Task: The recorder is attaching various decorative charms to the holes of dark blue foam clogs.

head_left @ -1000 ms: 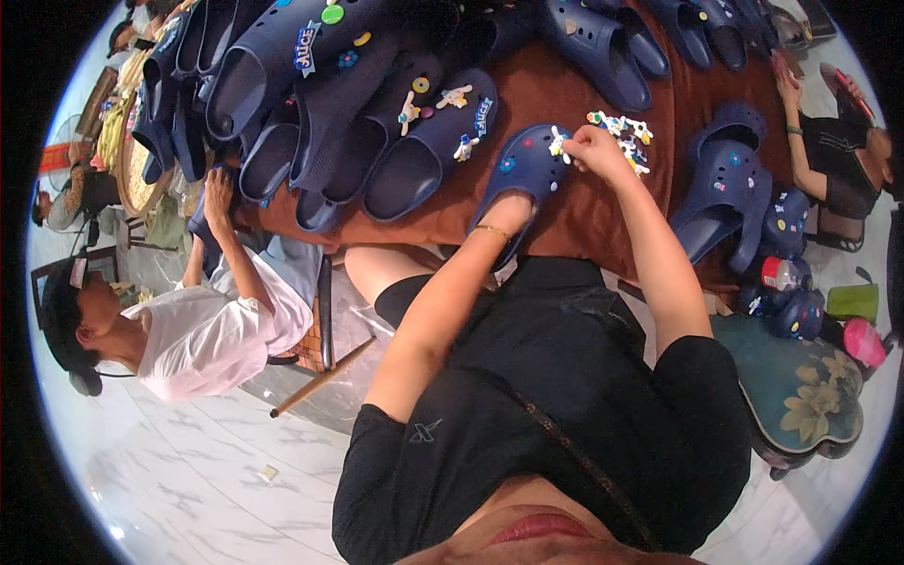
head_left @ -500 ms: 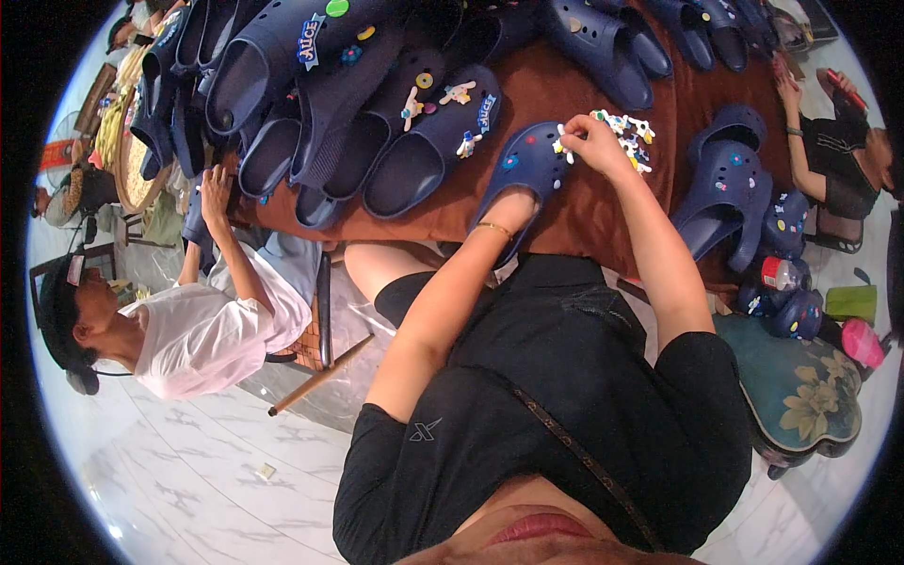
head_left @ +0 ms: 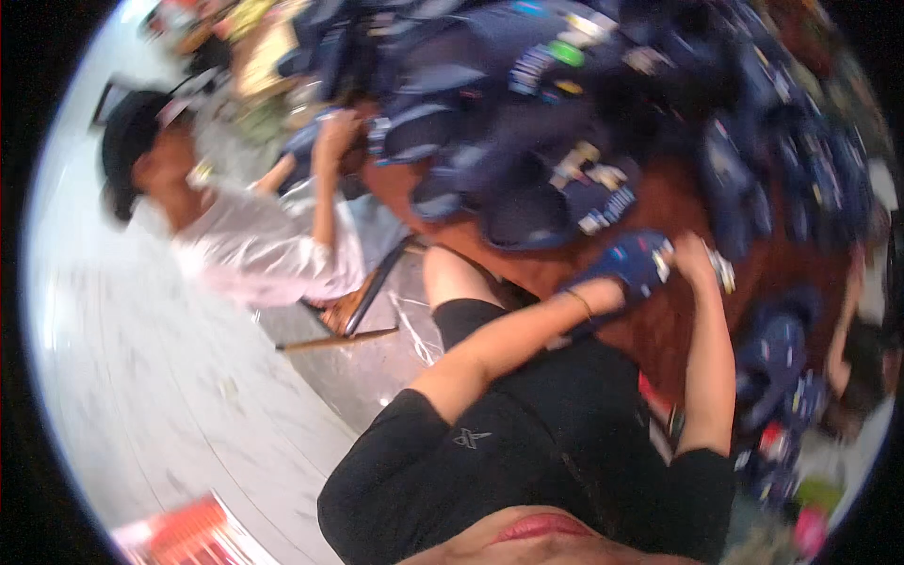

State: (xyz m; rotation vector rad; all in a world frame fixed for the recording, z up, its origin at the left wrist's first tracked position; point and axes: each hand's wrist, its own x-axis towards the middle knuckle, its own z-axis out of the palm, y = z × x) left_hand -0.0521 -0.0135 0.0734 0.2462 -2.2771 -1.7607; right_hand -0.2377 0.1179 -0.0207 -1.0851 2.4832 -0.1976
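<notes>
A navy clog (head_left: 637, 256) with small coloured charms on its toe is in front of me. My left hand (head_left: 607, 294) is pushed into its opening; the fingers are hidden inside, and the hand holds the clog from within. At the right side of the toe, my right hand (head_left: 693, 258) is closed in a pinch at a small white charm (head_left: 662, 271); motion blurs the fingertips. Just beyond that hand lies a cluster of white charms (head_left: 723, 271) on the brown cloth (head_left: 650, 339).
Many navy clogs (head_left: 527, 221) are heaped across the far side, some with charms. Another clog (head_left: 772, 353) lies at the right. A person in a white top (head_left: 273, 235) sits at the left, handling a clog. A stick (head_left: 339, 340) lies near that chair.
The view has swung, so the scene is shifted and blurred. My left hand stays inside the clog and my right hand remains at its toe. A red-and-white item shows at the lower left.
</notes>
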